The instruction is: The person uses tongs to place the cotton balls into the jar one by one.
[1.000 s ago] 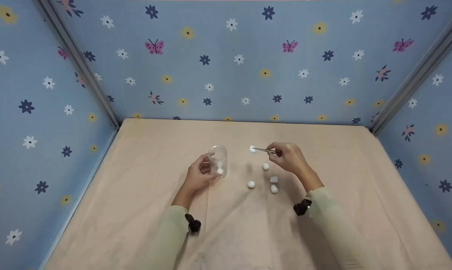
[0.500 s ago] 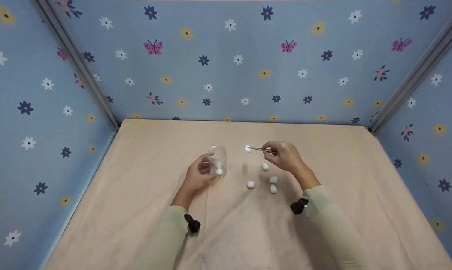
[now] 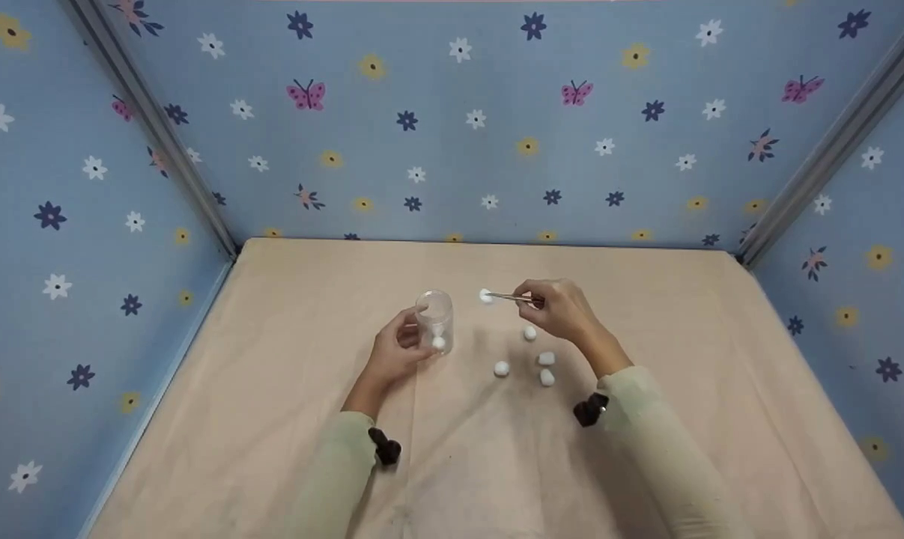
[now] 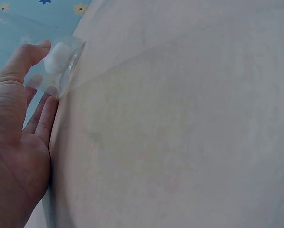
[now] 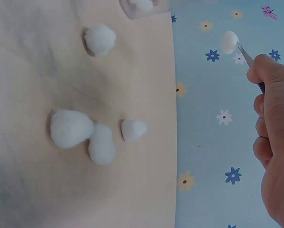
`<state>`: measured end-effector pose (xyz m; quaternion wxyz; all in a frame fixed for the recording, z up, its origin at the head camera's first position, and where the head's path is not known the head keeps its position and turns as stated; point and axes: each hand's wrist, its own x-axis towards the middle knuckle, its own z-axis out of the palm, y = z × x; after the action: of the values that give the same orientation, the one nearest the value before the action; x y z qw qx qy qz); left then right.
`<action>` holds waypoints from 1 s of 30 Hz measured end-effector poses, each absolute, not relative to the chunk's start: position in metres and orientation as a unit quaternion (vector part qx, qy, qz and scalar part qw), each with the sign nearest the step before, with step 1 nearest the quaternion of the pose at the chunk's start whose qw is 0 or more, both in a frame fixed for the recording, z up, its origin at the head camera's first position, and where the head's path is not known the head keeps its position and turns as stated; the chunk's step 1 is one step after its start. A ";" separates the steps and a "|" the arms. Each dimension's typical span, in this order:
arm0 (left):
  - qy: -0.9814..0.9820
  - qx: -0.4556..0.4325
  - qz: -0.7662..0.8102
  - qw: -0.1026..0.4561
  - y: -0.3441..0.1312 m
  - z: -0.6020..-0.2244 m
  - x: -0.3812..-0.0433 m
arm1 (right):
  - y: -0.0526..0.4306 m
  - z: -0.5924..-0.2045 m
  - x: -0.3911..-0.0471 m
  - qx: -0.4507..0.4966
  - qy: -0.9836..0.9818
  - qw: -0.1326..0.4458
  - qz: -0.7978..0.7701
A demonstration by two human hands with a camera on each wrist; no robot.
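Observation:
My left hand [image 3: 395, 348] grips a clear plastic jar [image 3: 435, 311] that stands upright on the cloth, thumb and fingers round its sides. White cotton balls [image 4: 59, 58] show through the wall near its bottom. Between the fingers of my right hand [image 3: 560, 308] is a pair of metal tweezers [image 3: 510, 297]. Their tips pinch a cotton ball [image 5: 230, 42], raised above the table to the right of the jar's mouth. Several loose cotton balls [image 5: 101, 40] lie on the cloth, nearer the person than the tweezers; two of them [image 5: 102, 144] touch each other.
A beige cloth [image 3: 309, 299] covers the table. Blue flowered panels [image 3: 452, 150] rise behind it and at both sides, joined by grey corner posts [image 3: 156, 123]. Small black devices [image 3: 385, 447] sit at both wrists.
My right hand has moved left, carrying the tweezers and the pinched cotton ball closer to the jar. The left hand, the jar and the loose cotton balls stay in place.

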<state>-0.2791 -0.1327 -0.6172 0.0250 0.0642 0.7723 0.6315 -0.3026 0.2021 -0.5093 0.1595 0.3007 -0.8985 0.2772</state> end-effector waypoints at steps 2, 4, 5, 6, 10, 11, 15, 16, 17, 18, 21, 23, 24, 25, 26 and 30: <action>0.772 0.063 0.632 0.026 -0.133 -0.617 -0.280 | 0.200 -0.509 -0.302 0.303 -0.898 0.159 0.275; 0.773 0.063 0.631 0.025 -0.133 -0.618 -0.280 | 0.198 -0.508 -0.302 0.307 -0.897 0.160 0.275; 0.774 0.063 0.629 0.024 -0.133 -0.618 -0.280 | 0.197 -0.507 -0.302 0.309 -0.896 0.162 0.274; 0.774 0.064 0.629 0.023 -0.133 -0.618 -0.280 | 0.196 -0.507 -0.303 0.310 -0.896 0.162 0.274; 0.773 0.069 0.630 0.022 -0.134 -0.618 -0.280 | 0.192 -0.505 -0.303 0.310 -0.896 0.159 0.276; 0.773 0.070 0.631 0.022 -0.134 -0.618 -0.280 | 0.191 -0.505 -0.304 0.311 -0.896 0.159 0.276; 0.774 0.070 0.630 0.020 -0.133 -0.619 -0.280 | 0.187 -0.504 -0.305 0.309 -0.896 0.158 0.278; 0.774 0.069 0.629 0.020 -0.133 -0.619 -0.280 | 0.186 -0.503 -0.305 0.310 -0.896 0.158 0.277; 0.775 0.068 0.628 0.020 -0.133 -0.619 -0.280 | 0.185 -0.503 -0.305 0.311 -0.895 0.158 0.277; 0.774 0.067 0.629 0.020 -0.133 -0.619 -0.280 | 0.184 -0.502 -0.305 0.313 -0.894 0.160 0.278; 0.775 0.067 0.628 0.022 -0.133 -0.620 -0.280 | 0.180 -0.500 -0.305 0.320 -0.892 0.163 0.274; 0.776 0.068 0.627 0.024 -0.133 -0.620 -0.280 | 0.178 -0.499 -0.305 0.322 -0.892 0.165 0.270; 0.777 0.069 0.625 0.024 -0.133 -0.620 -0.280 | 0.177 -0.499 -0.305 0.322 -0.893 0.164 0.268; 0.777 0.070 0.625 0.024 -0.133 -0.620 -0.280 | 0.176 -0.498 -0.306 0.322 -0.894 0.163 0.267; 0.777 0.071 0.625 0.024 -0.133 -0.621 -0.280 | 0.175 -0.498 -0.306 0.321 -0.894 0.161 0.266; 0.776 0.073 0.626 0.021 -0.133 -0.621 -0.280 | 0.170 -0.496 -0.306 0.318 -0.895 0.153 0.272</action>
<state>-0.2804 -0.1331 -0.6207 0.0212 0.0733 0.7758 0.6263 -0.3061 0.1700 -0.4964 0.1534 0.3182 -0.8952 0.2716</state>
